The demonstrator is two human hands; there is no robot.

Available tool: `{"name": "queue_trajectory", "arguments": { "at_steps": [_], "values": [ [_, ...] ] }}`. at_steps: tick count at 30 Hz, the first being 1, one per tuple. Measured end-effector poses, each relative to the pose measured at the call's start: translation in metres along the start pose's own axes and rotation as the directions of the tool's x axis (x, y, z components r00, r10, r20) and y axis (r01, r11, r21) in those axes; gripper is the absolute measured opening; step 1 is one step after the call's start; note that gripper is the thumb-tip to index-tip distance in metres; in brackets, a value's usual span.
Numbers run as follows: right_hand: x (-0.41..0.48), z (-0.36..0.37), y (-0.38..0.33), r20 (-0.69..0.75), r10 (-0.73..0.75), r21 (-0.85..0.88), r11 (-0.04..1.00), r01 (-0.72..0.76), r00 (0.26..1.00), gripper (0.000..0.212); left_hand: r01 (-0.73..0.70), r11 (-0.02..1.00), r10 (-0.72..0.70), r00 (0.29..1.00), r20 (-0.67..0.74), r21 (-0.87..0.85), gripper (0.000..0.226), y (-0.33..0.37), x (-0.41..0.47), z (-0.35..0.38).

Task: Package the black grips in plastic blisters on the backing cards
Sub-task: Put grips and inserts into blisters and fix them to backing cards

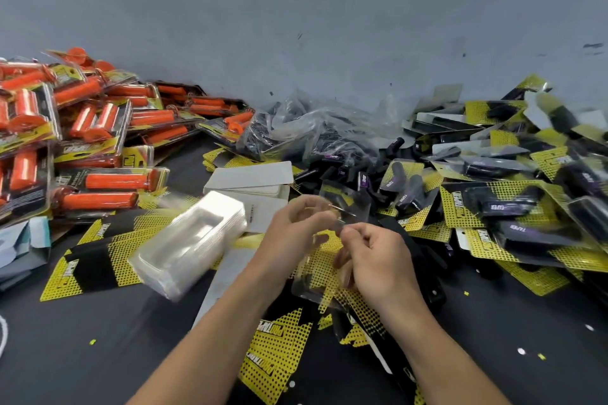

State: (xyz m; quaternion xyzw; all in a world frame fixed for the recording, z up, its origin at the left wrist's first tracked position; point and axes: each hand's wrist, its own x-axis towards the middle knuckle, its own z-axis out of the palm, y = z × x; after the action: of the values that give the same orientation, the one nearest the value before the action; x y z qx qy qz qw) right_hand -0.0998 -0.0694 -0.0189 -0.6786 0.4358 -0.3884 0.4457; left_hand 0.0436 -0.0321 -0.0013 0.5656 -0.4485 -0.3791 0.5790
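Both hands meet at the middle of the dark table. My left hand and my right hand each pinch the rim of one clear plastic blister, held just above a yellow-and-black backing card. The blister is blurred and looks empty. Loose black grips lie in a heap just beyond my hands, some inside a crumpled clear bag. A stack of empty blisters lies tilted to the left of my left hand.
Packed orange grips are piled at the left. Packed black grips on cards are heaped at the right. White card backs lie stacked behind the blister stack. More backing cards are spread near the front edge. A grey wall stands behind.
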Motion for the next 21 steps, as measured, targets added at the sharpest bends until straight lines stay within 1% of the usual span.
{"name": "queue_trajectory", "arguments": {
  "at_steps": [2,4,8,10,11,13,14,16,17,18,19,21],
  "values": [
    [0.000,0.005,0.001,0.025,-0.006,-0.008,1.000,0.007,1.000,0.036,0.072,0.985,-0.057,0.993,0.100,-0.154,0.042,-0.008,0.007,0.000],
    [0.000,0.009,0.002,0.034,-0.009,0.023,1.000,0.008,0.999,0.040,0.105,0.963,-0.066,0.985,0.162,-0.247,0.053,-0.013,0.010,0.000],
    [0.002,0.009,0.002,0.055,-0.003,0.089,0.996,-0.002,0.999,0.038,0.150,0.899,-0.057,0.972,0.230,-0.412,0.054,-0.019,0.010,-0.005],
    [-0.001,0.009,-0.001,0.063,0.001,0.091,0.996,-0.007,0.998,0.040,0.172,0.863,-0.071,0.972,0.223,-0.475,0.050,-0.017,0.012,-0.006],
    [-0.002,0.008,-0.002,0.043,-0.006,0.080,0.997,0.002,0.999,0.043,0.187,0.848,-0.095,0.974,0.205,-0.496,0.045,-0.013,0.014,-0.006],
    [-0.005,0.004,-0.003,-0.051,-0.059,-0.021,0.998,0.058,0.997,0.046,0.211,0.818,-0.162,0.977,0.138,-0.535,0.040,-0.007,0.017,-0.012],
    [-0.006,0.001,-0.003,-0.098,-0.103,-0.095,0.991,0.093,0.990,0.041,0.192,0.787,-0.150,0.981,0.120,-0.586,0.045,-0.008,0.016,-0.019],
    [-0.007,-0.003,-0.004,-0.146,-0.172,-0.234,0.963,0.135,0.974,0.021,0.129,0.702,-0.088,0.992,0.094,-0.700,0.059,-0.008,0.009,-0.032],
    [-0.009,-0.003,-0.005,-0.140,-0.184,-0.292,0.947,0.137,0.973,0.017,0.109,0.673,-0.070,0.994,0.084,-0.731,0.063,-0.006,0.006,-0.036],
    [-0.010,-0.003,-0.006,-0.113,-0.188,-0.344,0.929,0.139,0.976,0.021,0.103,0.659,-0.064,0.995,0.080,-0.745,0.065,-0.008,0.003,-0.039],
    [-0.011,-0.002,-0.006,-0.067,-0.186,-0.393,0.908,0.145,0.980,0.025,0.113,0.656,-0.073,0.994,0.085,-0.746,0.062,-0.007,0.004,-0.039],
    [-0.012,0.002,-0.006,0.022,-0.159,-0.477,0.866,0.151,0.987,0.028,0.134,0.636,-0.089,0.991,0.101,-0.760,0.048,-0.008,0.002,-0.038]
  ]
}}
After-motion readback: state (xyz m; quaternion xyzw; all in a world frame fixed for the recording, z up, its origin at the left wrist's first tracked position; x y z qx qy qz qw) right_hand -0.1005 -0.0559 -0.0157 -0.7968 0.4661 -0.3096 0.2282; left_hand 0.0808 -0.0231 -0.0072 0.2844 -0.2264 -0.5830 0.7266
